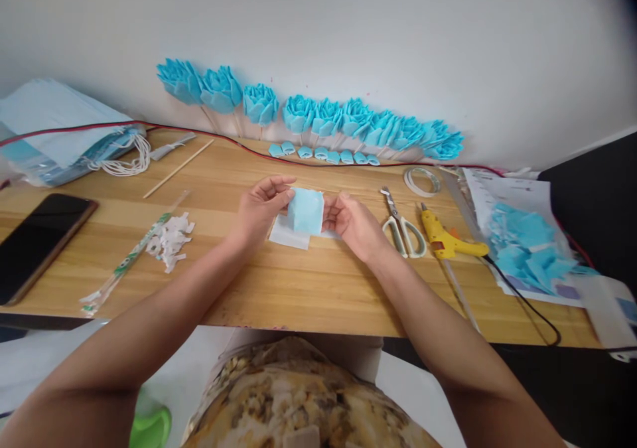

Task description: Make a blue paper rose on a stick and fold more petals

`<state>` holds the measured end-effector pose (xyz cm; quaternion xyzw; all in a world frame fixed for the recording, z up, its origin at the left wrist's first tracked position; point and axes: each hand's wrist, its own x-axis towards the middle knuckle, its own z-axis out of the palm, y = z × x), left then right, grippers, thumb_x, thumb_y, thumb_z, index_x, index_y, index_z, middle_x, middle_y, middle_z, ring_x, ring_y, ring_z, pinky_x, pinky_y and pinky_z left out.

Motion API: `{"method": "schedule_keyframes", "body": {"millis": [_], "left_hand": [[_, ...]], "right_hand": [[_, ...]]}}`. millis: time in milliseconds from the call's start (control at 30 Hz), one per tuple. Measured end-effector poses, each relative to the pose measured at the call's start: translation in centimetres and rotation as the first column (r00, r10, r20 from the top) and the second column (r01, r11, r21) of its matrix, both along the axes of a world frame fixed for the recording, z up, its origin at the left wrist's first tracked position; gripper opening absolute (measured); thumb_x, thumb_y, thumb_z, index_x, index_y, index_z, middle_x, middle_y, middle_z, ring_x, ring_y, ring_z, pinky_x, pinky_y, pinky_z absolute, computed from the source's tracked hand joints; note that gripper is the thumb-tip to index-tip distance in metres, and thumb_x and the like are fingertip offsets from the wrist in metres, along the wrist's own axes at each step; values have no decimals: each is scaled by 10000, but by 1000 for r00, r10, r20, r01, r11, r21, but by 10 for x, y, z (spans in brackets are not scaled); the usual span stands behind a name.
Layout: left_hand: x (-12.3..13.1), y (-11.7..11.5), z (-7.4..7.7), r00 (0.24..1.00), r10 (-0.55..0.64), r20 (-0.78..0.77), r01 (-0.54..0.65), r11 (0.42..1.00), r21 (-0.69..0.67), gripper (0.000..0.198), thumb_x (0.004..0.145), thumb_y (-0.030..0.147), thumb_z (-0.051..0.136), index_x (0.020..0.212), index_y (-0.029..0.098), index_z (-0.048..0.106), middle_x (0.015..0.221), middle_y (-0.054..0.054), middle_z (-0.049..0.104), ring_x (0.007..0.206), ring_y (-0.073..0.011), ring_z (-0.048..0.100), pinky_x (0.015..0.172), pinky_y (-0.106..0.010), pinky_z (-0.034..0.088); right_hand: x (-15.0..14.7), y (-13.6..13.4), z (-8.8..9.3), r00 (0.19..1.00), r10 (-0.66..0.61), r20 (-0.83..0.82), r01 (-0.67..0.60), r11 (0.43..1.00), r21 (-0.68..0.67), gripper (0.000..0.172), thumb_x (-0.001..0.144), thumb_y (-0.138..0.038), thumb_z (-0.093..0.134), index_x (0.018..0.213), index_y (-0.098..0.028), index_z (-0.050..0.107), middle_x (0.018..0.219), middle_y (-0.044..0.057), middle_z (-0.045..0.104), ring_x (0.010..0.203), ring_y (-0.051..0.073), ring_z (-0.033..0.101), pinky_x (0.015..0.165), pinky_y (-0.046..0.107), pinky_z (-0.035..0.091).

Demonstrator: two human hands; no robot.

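Pale wall at back. One wooden tabletop against it. Nine blue flowers on thin stems, in a row leaning at the wall. Back left: stack of pale blue sheets, layers not countable. Right: printed paper, print too small to read, under a heap of blue petals. Phone: one, dark screen, near left.

Left hand: thumb and fingers pinching the upper left edge of the blue square. Right hand: fingers curled at the square's right edge; cannot tell whether they pinch it. Square: one, between the two hands, partly over a white piece.

One yellow glue gun; left of it, one pair of scissors, blades pointing away from the person. One green-printed wrapper, marks illegible. One tape roll. White scraps beside the wrapper, uncounted. Small blue pieces: eight, lined up below the flowers.
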<state>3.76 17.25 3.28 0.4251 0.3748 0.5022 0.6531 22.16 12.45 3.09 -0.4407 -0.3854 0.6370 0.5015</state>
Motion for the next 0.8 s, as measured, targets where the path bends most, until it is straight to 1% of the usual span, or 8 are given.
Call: {"method": "schedule_keyframes", "body": {"millis": [167,267,333,433,567,633,700,800], "left_hand": [[0,1,-1,999,-6,-53,8,1000,29,248,710,228,779,948,184,724,751,22,626,636,-88,570,627,-226,481],[-3,-2,0,988,80,-132,-53,979,196,311,771,241,747,1076,198,700,904,-17,686,808,-135,649,832,-296,534],[-5,-6,3,968,125,-218,-42,935,351,376,822,283,732,1188,217,674,1096,-62,710,1019,-186,664,1000,-352,497],[-5,-13,7,922,17,-387,196,841,504,554,793,358,791,1310,240,632,1325,-108,668,1273,-276,588,1150,-431,397],[-1,-21,5,820,-111,-561,446,738,506,805,676,336,882,1413,280,565,1503,-102,554,1414,-326,481,1212,-464,327],[2,-22,1,812,-113,-573,441,761,476,741,750,289,817,1438,291,544,1519,-83,541,1404,-301,497,1200,-438,347],[2,-22,-3,842,-98,-531,366,826,428,644,814,261,746,1429,283,556,1486,-75,573,1334,-278,561,1138,-398,418],[2,-18,-4,900,-138,-413,265,927,267,621,819,264,734,1418,255,569,1361,-77,655,1112,-239,666,922,-320,535]], "right_hand": [[-1,-3,0,996,4,87,-5,1000,15,255,687,-408,846,749,-204,706,696,-31,680,632,104,598,660,251,520],[-2,-2,1,998,-36,59,36,999,1,271,662,-423,850,720,-206,698,658,-39,666,594,100,580,628,245,515],[-2,-1,1,998,-57,18,57,998,-7,276,660,-426,852,724,-206,699,649,-39,661,593,98,581,616,235,510],[-2,-1,0,997,-59,-57,59,998,-13,269,680,-421,851,761,-207,709,682,-36,674,627,95,603,629,222,512],[-1,-1,-1,991,-79,-104,78,997,-15,278,689,-422,851,743,-208,681,675,-45,658,628,89,601,640,220,513],[0,-1,0,994,-54,-96,54,999,-4,297,707,-456,828,742,-204,674,696,-24,684,662,105,630,658,231,525],[0,-1,2,996,-1,-86,2,1000,12,323,759,-509,764,833,-199,711,812,28,750,779,146,693,706,256,550],[2,-3,6,997,45,-60,-43,998,36,415,829,-562,656,1017,-202,741,1013,85,788,947,202,731,758,292,572]]}}
